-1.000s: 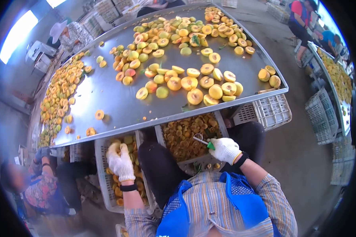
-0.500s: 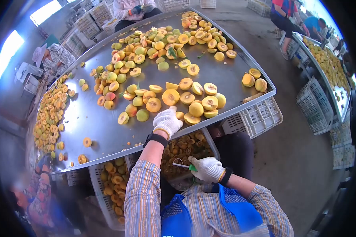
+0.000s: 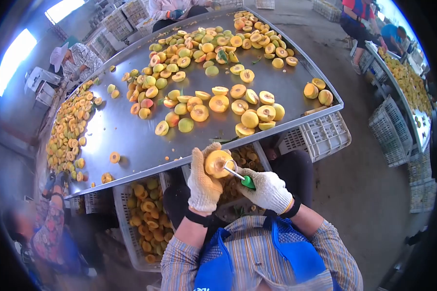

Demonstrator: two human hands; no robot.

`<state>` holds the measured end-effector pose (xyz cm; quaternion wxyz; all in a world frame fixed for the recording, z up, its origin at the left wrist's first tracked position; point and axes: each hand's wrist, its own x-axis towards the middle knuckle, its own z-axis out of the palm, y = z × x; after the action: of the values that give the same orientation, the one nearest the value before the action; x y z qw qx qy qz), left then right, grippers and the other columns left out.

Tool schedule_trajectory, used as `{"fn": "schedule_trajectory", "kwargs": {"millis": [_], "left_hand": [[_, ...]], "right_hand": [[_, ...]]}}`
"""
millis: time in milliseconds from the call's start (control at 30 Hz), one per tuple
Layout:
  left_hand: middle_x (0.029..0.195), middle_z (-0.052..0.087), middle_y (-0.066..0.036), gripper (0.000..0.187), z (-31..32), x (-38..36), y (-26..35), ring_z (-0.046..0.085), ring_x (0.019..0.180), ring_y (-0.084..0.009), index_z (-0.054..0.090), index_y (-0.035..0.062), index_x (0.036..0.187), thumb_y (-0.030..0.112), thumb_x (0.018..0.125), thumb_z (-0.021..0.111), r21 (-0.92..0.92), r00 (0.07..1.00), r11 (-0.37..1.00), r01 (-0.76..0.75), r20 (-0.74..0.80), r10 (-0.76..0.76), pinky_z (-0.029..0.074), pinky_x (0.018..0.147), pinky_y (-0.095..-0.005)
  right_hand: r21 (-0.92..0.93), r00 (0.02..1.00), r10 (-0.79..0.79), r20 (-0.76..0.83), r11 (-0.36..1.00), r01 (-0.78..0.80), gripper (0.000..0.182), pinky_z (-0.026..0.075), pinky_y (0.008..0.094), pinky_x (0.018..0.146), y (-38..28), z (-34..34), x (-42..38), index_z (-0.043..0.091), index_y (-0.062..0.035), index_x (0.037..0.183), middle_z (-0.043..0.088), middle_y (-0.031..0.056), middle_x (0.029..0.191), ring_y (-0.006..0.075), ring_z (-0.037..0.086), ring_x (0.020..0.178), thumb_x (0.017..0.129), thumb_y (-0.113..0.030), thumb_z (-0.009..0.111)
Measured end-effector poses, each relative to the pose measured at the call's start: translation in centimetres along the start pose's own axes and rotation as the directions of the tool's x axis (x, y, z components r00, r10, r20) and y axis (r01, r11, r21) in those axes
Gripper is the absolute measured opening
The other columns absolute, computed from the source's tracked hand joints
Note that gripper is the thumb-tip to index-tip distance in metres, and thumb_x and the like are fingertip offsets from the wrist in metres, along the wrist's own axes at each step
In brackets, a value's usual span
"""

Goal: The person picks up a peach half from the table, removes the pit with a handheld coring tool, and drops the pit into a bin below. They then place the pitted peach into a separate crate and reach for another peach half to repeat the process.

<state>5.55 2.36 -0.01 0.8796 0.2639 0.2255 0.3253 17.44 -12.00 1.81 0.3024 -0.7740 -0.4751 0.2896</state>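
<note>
The steel worktop (image 3: 126, 131) carries halved peaches as before. Half a second ago the left hand (image 3: 204, 182) reached onto it; now it is back at the near edge, closed around a peach half (image 3: 217, 163), cut face up. The right hand (image 3: 267, 190), clamped on a green-handled pitting tool (image 3: 240, 176), has brought its loop to the fruit. The crate (image 3: 250, 157) beneath is mostly hidden by both hands.

The left hand (image 3: 204, 183) cups a halved peach (image 3: 217, 163); the right hand (image 3: 268, 190) presses a pitting tool (image 3: 239, 175) into it.
</note>
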Motion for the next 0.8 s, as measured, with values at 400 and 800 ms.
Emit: {"fn": "schedule_trajectory", "kwargs": {"millis": [400,800], "left_hand": [[0.117,0.066,-0.014,0.046,0.7,-2.9,-2.6,0.063,0.111,-0.0285,0.061,0.0007,0.122,0.042,0.105,0.051,-0.005,0.998,0.998,-0.067,0.012,0.067,0.053,0.096,-0.0426],[0.103,0.070,-0.015,0.047,1.0,-3.3,-3.5,0.069,0.094,-0.0252,0.066,-0.0003,0.109,0.045,0.103,0.054,-0.018,0.996,1.000,-0.002,-0.092,0.001,0.059,0.080,-0.0366]], "right_hand": [[-0.141,0.986,-0.092,-0.136,0.987,0.073,0.044,0.058,0.0437,0.065,0.7,1.4,-1.8,0.066,-0.0136,0.122,0.071,0.0147,0.078,0.0349,0.071,0.072,0.083,-0.033,0.074],[-0.122,0.994,-0.079,0.075,0.989,0.087,0.020,0.057,0.0442,0.061,3.6,2.3,-0.3,0.070,-0.0110,0.096,0.069,0.0133,0.071,0.0333,0.069,0.065,0.089,-0.029,0.065]]}}
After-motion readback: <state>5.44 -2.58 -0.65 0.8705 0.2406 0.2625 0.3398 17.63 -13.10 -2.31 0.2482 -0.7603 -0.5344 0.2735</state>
